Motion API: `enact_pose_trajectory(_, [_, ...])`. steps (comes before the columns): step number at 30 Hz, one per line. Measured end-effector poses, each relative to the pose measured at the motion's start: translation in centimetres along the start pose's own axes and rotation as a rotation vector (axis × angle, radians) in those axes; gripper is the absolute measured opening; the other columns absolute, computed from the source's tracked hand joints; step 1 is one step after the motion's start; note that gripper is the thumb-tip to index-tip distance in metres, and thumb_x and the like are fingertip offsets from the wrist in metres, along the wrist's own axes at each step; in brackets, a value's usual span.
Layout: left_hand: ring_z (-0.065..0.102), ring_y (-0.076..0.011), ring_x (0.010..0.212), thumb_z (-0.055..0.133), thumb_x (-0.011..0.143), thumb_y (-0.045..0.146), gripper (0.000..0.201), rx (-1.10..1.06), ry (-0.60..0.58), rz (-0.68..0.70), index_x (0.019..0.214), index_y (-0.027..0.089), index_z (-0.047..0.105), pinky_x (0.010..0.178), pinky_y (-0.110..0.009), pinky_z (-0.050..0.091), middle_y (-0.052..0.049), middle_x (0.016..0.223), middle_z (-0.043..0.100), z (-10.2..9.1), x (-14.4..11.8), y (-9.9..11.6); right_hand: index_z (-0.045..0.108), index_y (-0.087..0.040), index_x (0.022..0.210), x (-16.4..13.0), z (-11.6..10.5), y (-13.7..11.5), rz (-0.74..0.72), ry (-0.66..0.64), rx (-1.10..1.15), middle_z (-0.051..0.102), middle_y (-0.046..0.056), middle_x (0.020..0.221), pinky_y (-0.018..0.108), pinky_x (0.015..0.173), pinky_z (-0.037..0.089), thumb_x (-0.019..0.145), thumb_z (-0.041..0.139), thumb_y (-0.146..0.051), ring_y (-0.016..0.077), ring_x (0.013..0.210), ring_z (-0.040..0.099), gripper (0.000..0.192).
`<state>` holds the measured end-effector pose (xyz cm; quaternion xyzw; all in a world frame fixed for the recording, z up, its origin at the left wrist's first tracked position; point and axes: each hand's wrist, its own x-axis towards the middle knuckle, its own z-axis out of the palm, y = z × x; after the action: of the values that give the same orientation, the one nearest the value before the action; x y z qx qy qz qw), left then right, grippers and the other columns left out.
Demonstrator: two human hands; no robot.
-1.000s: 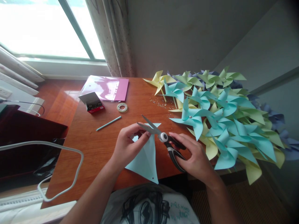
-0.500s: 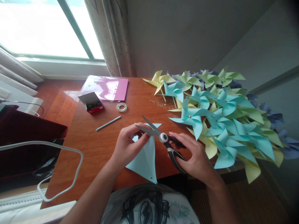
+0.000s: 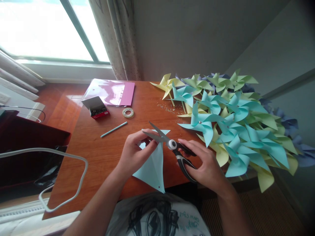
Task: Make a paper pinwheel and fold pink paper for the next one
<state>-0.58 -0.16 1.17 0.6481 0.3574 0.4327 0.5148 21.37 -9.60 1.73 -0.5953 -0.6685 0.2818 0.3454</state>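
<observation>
Wooden table [image 3: 95, 160] near bright window [image 3: 44, 29]; left hand [image 3: 137, 147] clamped on blue paper [image 3: 154, 167]; right hand [image 3: 205, 165] around scissors [image 3: 173, 144]

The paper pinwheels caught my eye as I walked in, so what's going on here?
Over a brown wooden table, someone's right hand holds black-handled metal scissors, blades apart. The left hand has a light-blue paper sheet in its grip, right by the blades. Yellow, green, blue and purple paper pinwheels spread out to the right. A thin pale-blue stick, an off-white ring-shaped roll and an open red cardboard box sit to the left.
</observation>
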Motion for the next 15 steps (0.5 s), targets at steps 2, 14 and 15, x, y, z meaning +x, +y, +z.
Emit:
enact_pose_trajectory(2, [0.061, -0.0143, 0.067, 0.068, 0.087, 0.018, 0.007, -0.001, -0.001, -0.004, 0.086, 0.018, 0.075, 0.063, -0.024, 0.047, -0.004, 0.081, 0.073, -0.03, -0.04, -0.01, 0.059, -0.028, 0.138, 0.01, 0.00, -0.01, 0.001, -0.001, 0.006, 0.070, 0.004, 0.117, 0.028, 0.084, 0.059, 0.084, 0.071, -0.016, 0.0173, 0.090, 0.068, 0.057])
enact_pose_trajectory(14, [0.061, -0.0146, 0.065, 0.067, 0.086, 0.018, 0.009, 0.053, 0.006, -0.004, 0.085, 0.017, 0.076, 0.062, -0.024, 0.047, -0.004, 0.079, 0.073, 0.02, 0.03, 0.08, 0.060, -0.028, 0.137, -0.08, -0.06, 0.19, -0.002, -0.005, -0.004, 0.070, 0.005, 0.118, 0.030, 0.084, 0.060, 0.085, 0.070, -0.019, 0.0191, 0.093, 0.070, 0.054])
enact_pose_trajectory(15, [0.061, -0.0144, 0.066, 0.067, 0.086, 0.017, 0.009, 0.061, 0.004, 0.002, 0.086, 0.017, 0.076, 0.062, -0.024, 0.047, -0.004, 0.080, 0.073, 0.01, 0.01, 0.04, 0.060, -0.028, 0.137, -0.10, -0.05, 0.20, -0.002, 0.000, -0.015, 0.070, 0.005, 0.119, 0.030, 0.085, 0.060, 0.085, 0.070, -0.019, 0.0194, 0.094, 0.070, 0.054])
